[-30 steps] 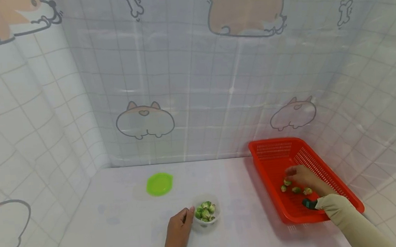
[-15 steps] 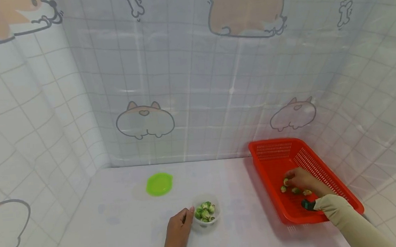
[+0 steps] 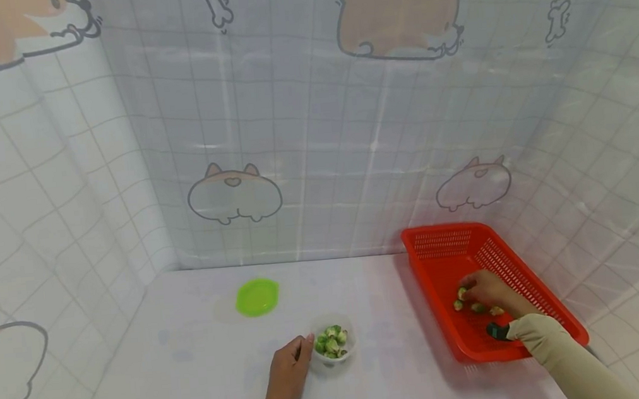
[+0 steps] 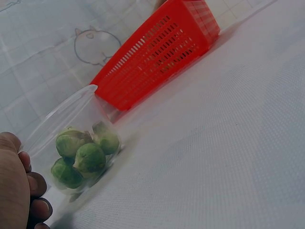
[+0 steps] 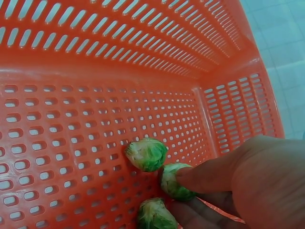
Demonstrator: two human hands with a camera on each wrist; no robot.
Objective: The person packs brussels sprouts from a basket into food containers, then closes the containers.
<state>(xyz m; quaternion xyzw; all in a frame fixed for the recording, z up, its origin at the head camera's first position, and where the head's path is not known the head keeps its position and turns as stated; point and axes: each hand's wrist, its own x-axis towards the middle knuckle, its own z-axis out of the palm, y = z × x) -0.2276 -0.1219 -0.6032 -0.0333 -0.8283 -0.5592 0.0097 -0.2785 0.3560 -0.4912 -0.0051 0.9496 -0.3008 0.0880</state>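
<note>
My left hand [image 3: 289,370] pinches the rim of a clear plastic tub [image 4: 71,107] standing on the table. Several Brussels sprouts [image 4: 90,157] lie inside the tub. On the right, my right hand [image 3: 489,289] reaches into a red slotted basket [image 3: 441,325]. Its thumb [image 5: 205,174] and fingers pinch one Brussels sprout [image 5: 172,183]. Two more sprouts lie beside it on the basket floor in the right wrist view, a loose sprout [image 5: 147,153] and a partly cut-off sprout [image 5: 155,217]. In the head view, a few sprouts show under and near that hand.
A bright green lid [image 3: 257,297] lies on the white table [image 3: 197,362] behind and left of the tub. Curtain-like sheets [image 3: 319,130] with cartoon dogs enclose the table at the back and sides. A dark band [image 3: 499,331] sits at the right wrist.
The right hand has lowered slightly onto a sprout in the basket and now pinches it. The left hand and the tub have stayed in place.
</note>
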